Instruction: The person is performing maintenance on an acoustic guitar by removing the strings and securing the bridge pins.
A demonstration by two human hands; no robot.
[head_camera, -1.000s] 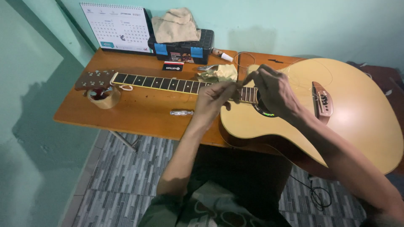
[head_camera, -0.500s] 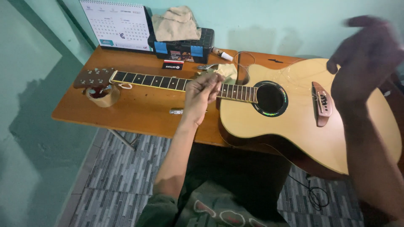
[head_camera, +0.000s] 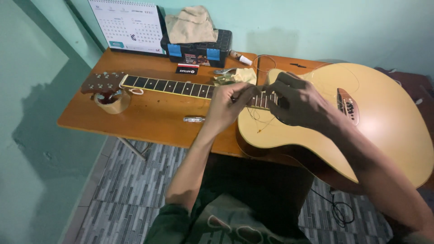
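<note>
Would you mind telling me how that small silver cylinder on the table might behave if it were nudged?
The small silver cylinder lies on its side on the smooth wooden table, so it would probably roll. It looks like metal, likely stiff, and seems light enough to slide.

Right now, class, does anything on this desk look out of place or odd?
Yes. The acoustic guitar juts past the wooden desk edge, over the lap. Its headstock sits propped on a tape roll. A loose string curls across the body near the left hand and right hand.
</note>
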